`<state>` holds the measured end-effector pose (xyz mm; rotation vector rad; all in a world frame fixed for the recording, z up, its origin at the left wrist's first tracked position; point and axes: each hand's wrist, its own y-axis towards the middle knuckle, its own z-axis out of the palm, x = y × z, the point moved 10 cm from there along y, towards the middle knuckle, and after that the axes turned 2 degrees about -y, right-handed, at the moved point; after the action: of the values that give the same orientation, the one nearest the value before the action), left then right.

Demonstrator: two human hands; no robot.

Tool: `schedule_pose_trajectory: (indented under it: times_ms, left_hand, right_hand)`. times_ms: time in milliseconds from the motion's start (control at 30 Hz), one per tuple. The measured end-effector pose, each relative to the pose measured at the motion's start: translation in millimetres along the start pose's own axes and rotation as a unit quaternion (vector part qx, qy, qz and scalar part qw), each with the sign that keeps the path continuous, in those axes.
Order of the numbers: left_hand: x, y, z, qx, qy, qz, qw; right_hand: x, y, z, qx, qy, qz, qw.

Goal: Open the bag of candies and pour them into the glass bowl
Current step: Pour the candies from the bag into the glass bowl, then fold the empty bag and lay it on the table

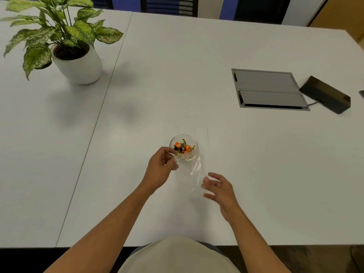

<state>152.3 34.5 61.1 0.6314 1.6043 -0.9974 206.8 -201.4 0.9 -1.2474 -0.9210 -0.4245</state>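
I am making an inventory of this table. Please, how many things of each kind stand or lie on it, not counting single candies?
Potted plant: 1
Glass bowl with candies: 1
Clear plastic bag: 1
Black device with cable: 1
Total: 4
The grey cable hatch is built into the table, so not counted.

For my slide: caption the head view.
Candies sit in the glass bowl; left hand pinches the emptied clear bag.
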Motion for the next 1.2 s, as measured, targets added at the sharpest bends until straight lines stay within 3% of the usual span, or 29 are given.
schedule_pose_trajectory:
  times_ms: [67, 233, 533, 867, 1000, 1100, 1200]
  left_hand:
    - [-2, -3, -1, 0.018, 0.004, 0.001, 1.0]
    - [-8, -8, 3, 0.042, 0.01, 0.004, 0.999]
    - [-7, -13, -2, 0.036, 0.021, -0.004, 0.999]
    - [2, -20, -10, 0.023, 0.052, -0.007, 0.998]
    - [10, -21, -12, 0.005, -0.029, -0.037, 0.999]
    - [17, -25, -1, 0.034, -0.133, -0.077, 0.987]
    - [20, -30, 13, 0.06, -0.144, -0.093, 0.983]
  right_hand:
    - [12, 1, -8, -0.021, 0.016, -0.025, 0.999]
    - [45, 1, 18, 0.04, 0.002, -0.064, 0.997]
    - [50, 4, 42, 0.053, 0.026, -0.048, 0.997]
    - [49, 3, 36, -0.015, -0.061, -0.085, 0.994]
    - [50, 0, 40, -0.02, -0.035, -0.085, 0.996]
    - [50, -2, 43, -0.018, -0.005, -0.073, 0.997]
    - [48, -5, 45, -0.013, 0.014, -0.066, 0.998]
